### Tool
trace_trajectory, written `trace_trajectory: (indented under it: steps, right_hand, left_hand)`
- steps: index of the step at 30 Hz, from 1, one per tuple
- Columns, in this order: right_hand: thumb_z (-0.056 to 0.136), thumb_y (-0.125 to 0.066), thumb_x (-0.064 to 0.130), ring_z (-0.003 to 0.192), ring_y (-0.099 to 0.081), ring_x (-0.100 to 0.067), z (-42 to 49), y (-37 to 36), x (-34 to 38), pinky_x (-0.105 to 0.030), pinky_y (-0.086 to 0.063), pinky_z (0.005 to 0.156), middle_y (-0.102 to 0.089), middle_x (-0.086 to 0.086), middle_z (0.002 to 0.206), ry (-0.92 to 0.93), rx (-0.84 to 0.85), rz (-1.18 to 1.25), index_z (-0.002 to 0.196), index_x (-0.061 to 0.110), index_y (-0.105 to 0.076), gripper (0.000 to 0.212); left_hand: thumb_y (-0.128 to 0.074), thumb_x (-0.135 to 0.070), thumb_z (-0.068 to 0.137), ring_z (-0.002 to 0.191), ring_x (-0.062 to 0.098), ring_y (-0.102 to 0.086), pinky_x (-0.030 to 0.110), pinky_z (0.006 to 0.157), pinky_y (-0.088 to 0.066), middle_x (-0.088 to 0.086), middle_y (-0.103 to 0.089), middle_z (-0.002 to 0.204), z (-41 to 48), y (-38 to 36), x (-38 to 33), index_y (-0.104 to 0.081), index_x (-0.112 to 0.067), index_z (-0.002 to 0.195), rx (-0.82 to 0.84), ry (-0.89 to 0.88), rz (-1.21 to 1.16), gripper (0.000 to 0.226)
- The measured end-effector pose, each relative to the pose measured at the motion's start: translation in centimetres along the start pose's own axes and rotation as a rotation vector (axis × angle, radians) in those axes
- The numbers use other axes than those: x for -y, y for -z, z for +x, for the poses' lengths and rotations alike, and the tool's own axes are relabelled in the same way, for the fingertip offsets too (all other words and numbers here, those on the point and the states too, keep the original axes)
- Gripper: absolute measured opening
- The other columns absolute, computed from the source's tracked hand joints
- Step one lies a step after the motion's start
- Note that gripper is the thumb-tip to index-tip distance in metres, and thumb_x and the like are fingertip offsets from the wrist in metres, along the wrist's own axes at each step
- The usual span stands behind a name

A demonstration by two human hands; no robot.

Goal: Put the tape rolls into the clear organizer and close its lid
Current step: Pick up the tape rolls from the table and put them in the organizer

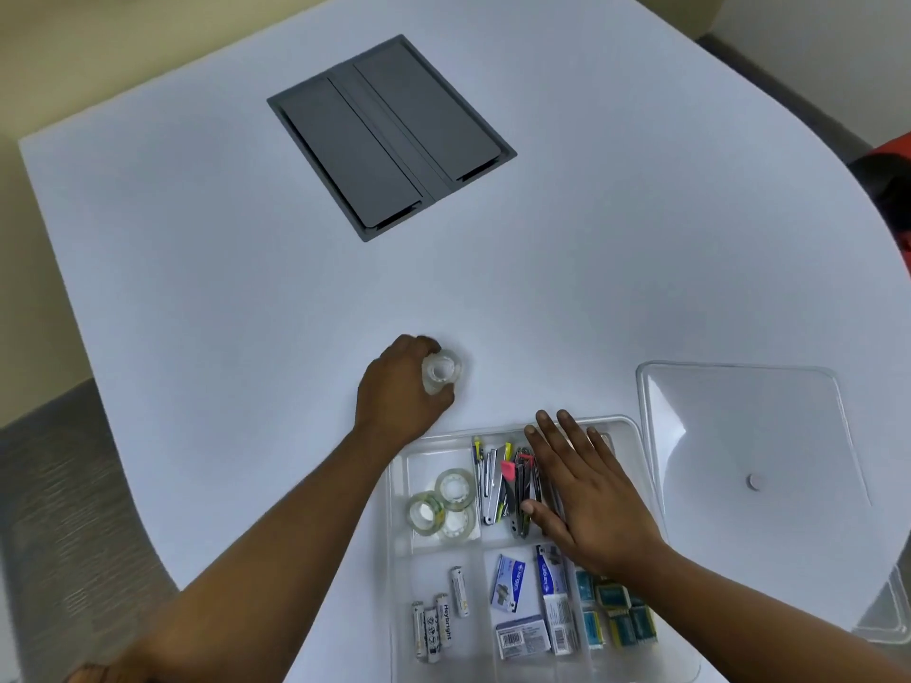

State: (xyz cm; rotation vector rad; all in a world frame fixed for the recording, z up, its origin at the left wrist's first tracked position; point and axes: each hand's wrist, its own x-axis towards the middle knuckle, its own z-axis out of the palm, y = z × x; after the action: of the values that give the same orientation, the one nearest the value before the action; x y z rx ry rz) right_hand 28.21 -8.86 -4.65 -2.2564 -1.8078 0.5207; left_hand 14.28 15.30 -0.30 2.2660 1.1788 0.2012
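Left fingers: curled round a clear tape roll [442, 373], thumb on its near side, the rest on its far and left sides; the roll sits at the table [197, 268] surface, though whether it is lifted I cannot tell.
Left hand [399, 391]: knuckles up, forearm reaching from the near left, just beyond the organizer's far left corner.
Right fingers: spread flat and apart, holding nothing; fingertips [542, 417] reach the organizer's far wall.
Right hand [586, 495]: palm down over the far middle and right compartments, lying on a bundle of metal tools [498, 485]; forearm enters from the near right.
Organizer [399, 559]: clear, open, at the near edge of the table.
Tape in organizer: three rolls [443, 502] in the far left compartment, touching and overlapping.
Lid [749, 436]: clear, off, lying flat on the table just right of the organizer.
Batteries [438, 618]: near left compartment; one reads "Heybright".
Small boxes [530, 608]: near middle, print too small to read.
Grey panel [392, 135]: set in the table, far middle.
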Motion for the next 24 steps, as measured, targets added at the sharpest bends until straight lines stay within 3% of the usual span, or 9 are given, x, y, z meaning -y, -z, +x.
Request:
trace_trajectory:
  steps: [3,8,15,20,24]
  right_hand:
    - [0.096,-0.031,0.063,0.151,0.001,-0.018,0.0,0.0,0.0,-0.043,-0.009,0.117,0.003,0.006,0.165,-0.016,0.007,0.009,0.156,0.025,-0.004,0.075]
    - [0.097,-0.029,0.062,0.151,0.001,-0.018,-0.1,0.0,0.1,-0.043,-0.008,0.118,0.003,0.006,0.165,-0.004,0.000,-0.004,0.156,0.024,-0.004,0.074]
    - [0.097,-0.029,0.061,0.151,0.002,-0.018,-0.3,-0.1,0.1,-0.043,-0.009,0.120,0.004,0.008,0.165,-0.006,-0.012,-0.005,0.156,0.025,-0.004,0.073]
    - [0.098,-0.029,0.061,0.151,0.004,-0.017,-0.2,-0.2,0.1,-0.044,-0.010,0.118,0.004,0.008,0.165,-0.019,0.002,-0.025,0.156,0.027,-0.003,0.072]
    - [0.097,-0.025,0.062,0.151,0.007,-0.016,-0.1,-0.1,0.2,-0.044,-0.009,0.119,0.006,0.007,0.165,-0.029,0.022,-0.050,0.156,0.028,0.001,0.072]
  left_hand:
    - [-0.074,-0.029,0.067,0.100,0.016,-0.059,0.031,0.081,-0.048,-0.009,-0.060,0.105,-3.5,0.1,-0.3,-0.063,-0.026,0.098,-0.066,-0.032,-0.099,0.033]
    - [-0.072,-0.030,0.071,0.131,0.017,-0.044,0.035,0.102,-0.038,-0.003,-0.060,0.120,-9.2,-0.7,0.3,-0.073,-0.023,0.095,-0.111,-0.048,-0.104,0.024]
    - [-0.071,-0.031,0.074,0.140,0.017,-0.032,0.035,0.106,-0.031,-0.005,-0.059,0.125,-12.4,-1.9,0.9,-0.073,-0.024,0.093,-0.018,-0.028,-0.009,0.020]
    - [-0.068,-0.033,0.076,0.143,0.013,-0.023,0.028,0.106,-0.023,-0.006,-0.054,0.135,-13.4,-2.7,1.4,-0.073,-0.025,0.092,-0.001,-0.053,0.055,0.019]
    - [-0.066,-0.035,0.079,0.146,0.011,-0.014,0.029,0.110,-0.020,-0.007,-0.045,0.145,-14.1,-3.0,2.0,-0.067,-0.026,0.103,0.034,-0.061,0.090,0.026]
